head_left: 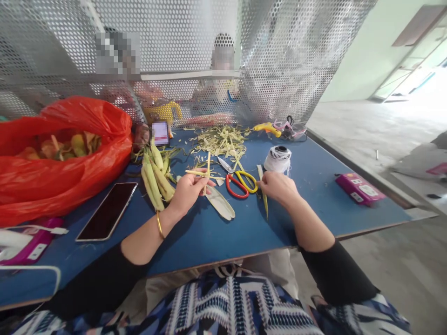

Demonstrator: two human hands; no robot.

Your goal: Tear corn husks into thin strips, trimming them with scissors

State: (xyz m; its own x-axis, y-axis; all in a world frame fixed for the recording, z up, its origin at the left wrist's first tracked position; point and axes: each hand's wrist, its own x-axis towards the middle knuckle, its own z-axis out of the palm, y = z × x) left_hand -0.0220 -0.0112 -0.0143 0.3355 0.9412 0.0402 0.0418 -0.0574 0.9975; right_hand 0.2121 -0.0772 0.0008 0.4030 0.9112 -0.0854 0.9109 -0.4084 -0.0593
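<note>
My left hand point(190, 188) pinches a small cross of pale husk strips point(208, 168) above the blue table. Below it lies a broad cream husk piece point(220, 204). My right hand point(278, 187) is closed on a narrow greenish husk strip point(264, 201), which hangs down from the fingertips. Between the hands rest scissors point(239, 184) with one red and one yellow handle, their blades spread apart. Right behind my right hand stands a spool of white thread point(278, 159). Beside my left wrist is a bundle of green husks point(155, 179).
A red plastic bag point(66, 186) fills the left side. A phone point(107, 211) lies in front of it. Husk scraps point(221, 141) are heaped at the back, near a yellow-handled tool point(267, 129). A purple power strip point(360, 189) lies right. A perforated metal screen point(181, 42) stands behind, people beyond.
</note>
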